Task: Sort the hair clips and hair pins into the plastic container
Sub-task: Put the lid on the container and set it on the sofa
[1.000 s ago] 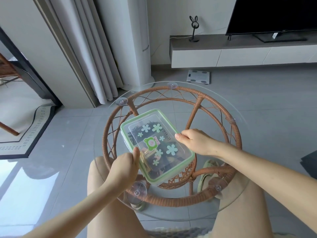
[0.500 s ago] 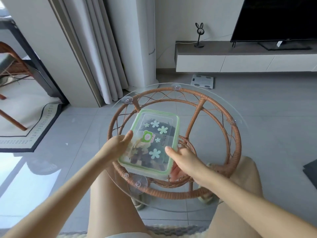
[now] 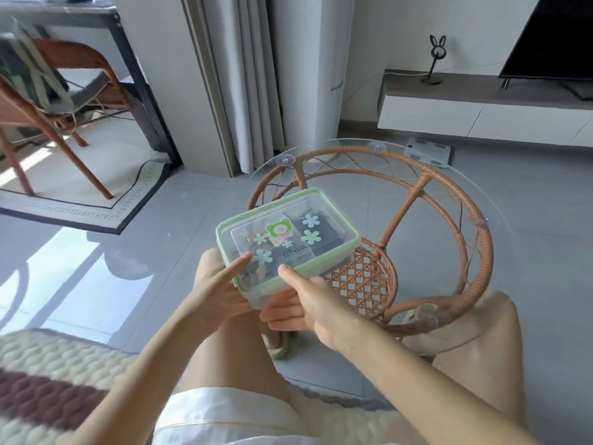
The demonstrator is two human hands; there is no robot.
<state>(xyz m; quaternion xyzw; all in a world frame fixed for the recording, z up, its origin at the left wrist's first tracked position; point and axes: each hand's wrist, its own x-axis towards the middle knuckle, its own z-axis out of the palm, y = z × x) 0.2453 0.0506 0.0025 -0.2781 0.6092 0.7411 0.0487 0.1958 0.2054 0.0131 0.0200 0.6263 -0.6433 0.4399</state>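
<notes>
Plastic container (image 3: 263, 208), clear with a pale green rim, its closed lid stuck with mint flowers and a green bear, is at the glass table's (image 3: 475, 252) 8 o'clock edge. My left hand (image 3: 218, 293) and right hand (image 3: 308, 303) pinch it, thumbs on the lid, fingers underneath.

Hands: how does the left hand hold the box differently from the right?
The left hand grips the plastic container at its left side; the right hand grips its near edge. The right hand's fingers show underneath; the left hand's are hidden. Both press a thumb on the lid.
</notes>
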